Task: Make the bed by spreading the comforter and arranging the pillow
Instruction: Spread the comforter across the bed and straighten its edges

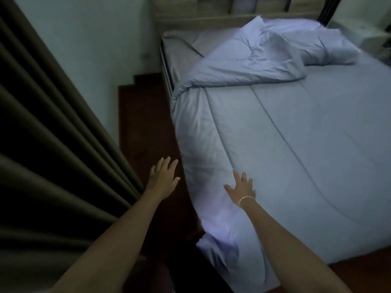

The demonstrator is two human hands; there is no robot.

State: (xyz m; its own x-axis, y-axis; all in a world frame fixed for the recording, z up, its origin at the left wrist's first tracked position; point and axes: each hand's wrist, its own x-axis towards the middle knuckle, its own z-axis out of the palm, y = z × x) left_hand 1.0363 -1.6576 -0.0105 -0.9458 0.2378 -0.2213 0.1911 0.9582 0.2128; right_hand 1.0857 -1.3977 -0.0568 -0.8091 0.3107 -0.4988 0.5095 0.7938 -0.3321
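**Q:** Head view: what did the hands show?

**A:** The left hand (164, 176) hung over the dark floor (146, 123) between the curtain (53, 134) and the bed, fingers straight and spread, holding nothing. The right hand (242, 188), a thin bracelet (246, 199) at its wrist, lay over the near edge of the comforter (296, 144), fingers also spread and straight; whether the palm pressed the cloth or only hovered just above it could not be told.

**Q:** Where did the comforter lie?

**A:** It covered the lower and middle mattress smoothly, its left side draped over the bed's edge toward the floor. Its upper part was folded back on itself in a rumpled heap (275, 49) near the headboard (222, 15), leaving the grey sheet (179, 45) bare at the top-left corner.

**Q:** And the pillow?

**A:** No pillow could be made out with certainty; a pale shape stood behind the headboard ledge, too blurred to name.

**Q:** How far along was the task?

**A:** Judged roughly half done: the foot was spread, while the folded top remained to be drawn up and the pillow to be arranged.
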